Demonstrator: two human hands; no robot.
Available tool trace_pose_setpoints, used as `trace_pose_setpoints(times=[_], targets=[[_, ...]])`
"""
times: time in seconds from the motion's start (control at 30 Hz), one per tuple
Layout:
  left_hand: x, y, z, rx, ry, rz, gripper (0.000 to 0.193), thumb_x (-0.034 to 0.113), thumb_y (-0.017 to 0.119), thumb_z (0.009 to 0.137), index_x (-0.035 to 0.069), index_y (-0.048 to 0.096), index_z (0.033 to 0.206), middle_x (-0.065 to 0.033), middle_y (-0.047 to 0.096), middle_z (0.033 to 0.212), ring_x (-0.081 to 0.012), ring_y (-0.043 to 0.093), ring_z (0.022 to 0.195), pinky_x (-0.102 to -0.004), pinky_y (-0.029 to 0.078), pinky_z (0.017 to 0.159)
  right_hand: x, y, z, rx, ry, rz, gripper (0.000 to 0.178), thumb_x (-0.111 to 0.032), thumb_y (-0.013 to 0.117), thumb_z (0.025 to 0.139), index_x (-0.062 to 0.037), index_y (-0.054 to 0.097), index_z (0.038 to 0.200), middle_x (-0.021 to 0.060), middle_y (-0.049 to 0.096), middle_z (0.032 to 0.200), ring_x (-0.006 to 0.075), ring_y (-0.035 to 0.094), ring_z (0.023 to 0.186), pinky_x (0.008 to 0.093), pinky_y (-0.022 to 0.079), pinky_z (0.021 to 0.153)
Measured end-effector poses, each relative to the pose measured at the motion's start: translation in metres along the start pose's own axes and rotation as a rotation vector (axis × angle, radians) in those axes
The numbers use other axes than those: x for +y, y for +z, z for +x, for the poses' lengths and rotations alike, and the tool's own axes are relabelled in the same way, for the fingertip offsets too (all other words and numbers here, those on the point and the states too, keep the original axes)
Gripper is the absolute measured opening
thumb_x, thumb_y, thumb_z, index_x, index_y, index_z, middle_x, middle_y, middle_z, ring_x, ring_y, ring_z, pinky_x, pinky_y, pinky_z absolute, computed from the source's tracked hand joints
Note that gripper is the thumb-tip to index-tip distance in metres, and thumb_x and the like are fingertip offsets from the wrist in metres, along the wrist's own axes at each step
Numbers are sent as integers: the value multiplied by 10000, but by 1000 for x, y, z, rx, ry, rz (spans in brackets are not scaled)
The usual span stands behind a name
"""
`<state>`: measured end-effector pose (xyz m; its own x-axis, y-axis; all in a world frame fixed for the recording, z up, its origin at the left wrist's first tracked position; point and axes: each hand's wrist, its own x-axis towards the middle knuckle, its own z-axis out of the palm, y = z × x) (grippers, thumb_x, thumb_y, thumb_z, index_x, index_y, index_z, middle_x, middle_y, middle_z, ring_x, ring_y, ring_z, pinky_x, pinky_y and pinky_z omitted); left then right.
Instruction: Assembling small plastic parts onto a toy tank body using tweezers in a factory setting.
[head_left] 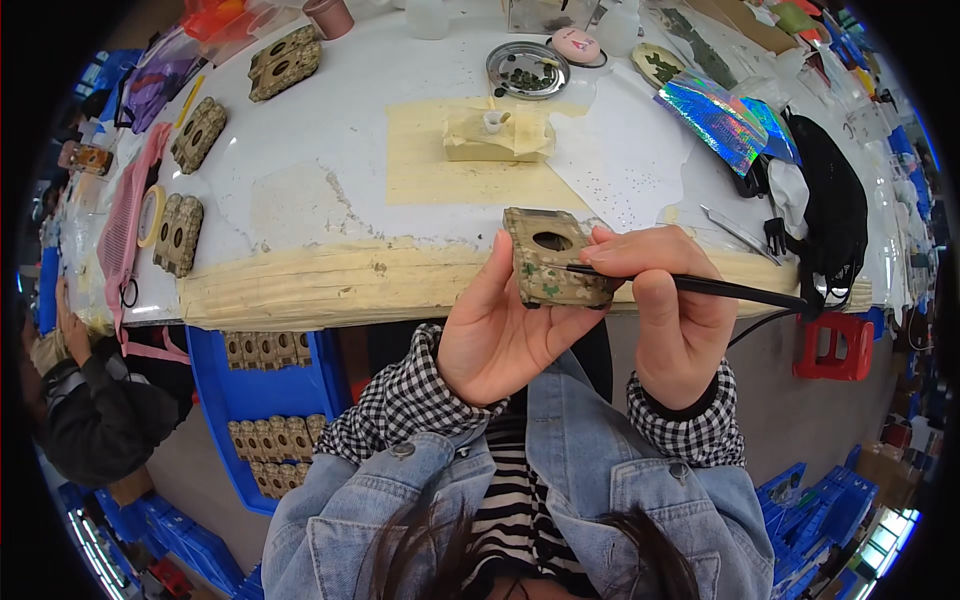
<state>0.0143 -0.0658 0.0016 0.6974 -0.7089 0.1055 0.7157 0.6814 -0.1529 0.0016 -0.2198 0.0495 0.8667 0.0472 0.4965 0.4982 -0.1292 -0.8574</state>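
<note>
My left hand [497,335] holds a small camouflage-painted block [549,258] with a round hole in its top, just above the table's near edge. My right hand [672,300] grips a thin black brush [700,287], whose tip rests on the block's front face. The brush handle runs off to the right. On the table ahead lies a tan folded pad with a small white cup [494,122] on it.
Several camouflage blocks [197,134] lie on the white table's [330,130] left part, and more fill blue crates [268,395] below. A metal dish [527,69] with dark bits, holographic sheets [712,118] and black straps [830,215] sit far and right. Another person [75,400] works at left.
</note>
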Motion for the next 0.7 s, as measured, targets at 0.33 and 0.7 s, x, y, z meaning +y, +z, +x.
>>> trace_pose_setpoints(times=[0.33,0.7], targets=[[1,-1,-1,4,3,34,571,433,237,967,13,247,1354,-189,379,1335,-285,402,1242,-425,375,1033,4,1,-2,43,-37,133,218,-130,499,916,56,589,987,115,636,883,173,596,817,329,439,879],[21,-7,-15,-67,37,-133,705,507,302,929,-49,194,1350,-254,362,1311,-373,330,1271,-443,366,1035,9,-13,23,326,4,86,67,-75,501,911,-9,489,913,46,520,866,99,525,797,276,463,800]])
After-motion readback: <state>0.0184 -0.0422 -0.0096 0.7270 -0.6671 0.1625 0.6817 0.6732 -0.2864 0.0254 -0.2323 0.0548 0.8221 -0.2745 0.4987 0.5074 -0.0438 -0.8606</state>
